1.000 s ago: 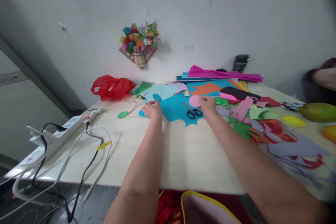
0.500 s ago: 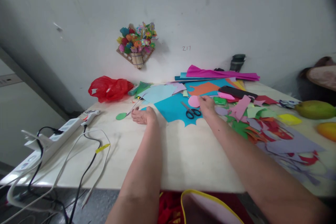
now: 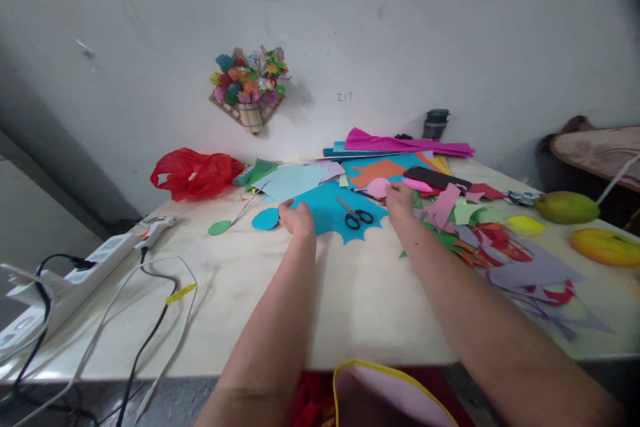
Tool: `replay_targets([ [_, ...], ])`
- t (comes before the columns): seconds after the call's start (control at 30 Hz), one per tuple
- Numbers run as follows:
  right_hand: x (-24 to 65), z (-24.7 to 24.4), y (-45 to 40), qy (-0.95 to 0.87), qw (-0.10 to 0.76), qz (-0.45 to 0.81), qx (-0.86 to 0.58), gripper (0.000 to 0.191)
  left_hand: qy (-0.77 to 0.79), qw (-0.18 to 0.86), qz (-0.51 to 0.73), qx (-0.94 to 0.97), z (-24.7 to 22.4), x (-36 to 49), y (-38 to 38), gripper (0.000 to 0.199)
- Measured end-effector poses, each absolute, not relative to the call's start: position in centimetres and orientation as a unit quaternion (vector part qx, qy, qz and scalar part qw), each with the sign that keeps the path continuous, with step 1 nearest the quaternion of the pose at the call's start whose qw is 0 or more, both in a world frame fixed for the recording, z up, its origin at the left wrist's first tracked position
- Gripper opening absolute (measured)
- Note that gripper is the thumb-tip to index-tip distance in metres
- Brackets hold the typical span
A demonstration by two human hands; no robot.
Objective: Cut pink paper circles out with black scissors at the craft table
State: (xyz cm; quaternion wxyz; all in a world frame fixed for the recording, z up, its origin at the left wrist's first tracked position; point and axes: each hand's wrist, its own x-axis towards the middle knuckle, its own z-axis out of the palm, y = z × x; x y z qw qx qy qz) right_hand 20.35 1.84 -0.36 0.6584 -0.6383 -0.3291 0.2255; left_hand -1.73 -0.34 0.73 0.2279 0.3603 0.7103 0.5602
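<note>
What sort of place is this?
Probably a craft workspace: scissors on a blue paper sheet, a heap of coloured paper scraps on the table, and a flower ornament on the wall.

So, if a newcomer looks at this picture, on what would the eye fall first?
Probably the colourful flower bouquet on the wall, above the back of the table. Next might come the red plastic bag at the table's back left, then the bright blue sheet with scissors lying on it, between the left hand and the right hand.
</note>
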Motion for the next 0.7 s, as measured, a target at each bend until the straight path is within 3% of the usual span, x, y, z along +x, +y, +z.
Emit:
replay_targets([
  [0.33,19.8,-2.1,2.3,-0.381,0.588,0.303,-0.646,0.007,0.670,0.232,0.573,0.410,-0.3,-2.0,0.8,0.034],
  [0.53,20.0,-1.3,1.8,-0.400,0.600,0.260,-0.642,0.008,0.702,0.245,0.581,0.331,0.4,-1.6,0.4,0.040],
  [0.7,19.4,-1.0,1.3,-0.440,0.573,0.298,-0.624,0.006,0.704,0.247,0.585,0.318,0.4,-1.3,0.3,0.039],
])
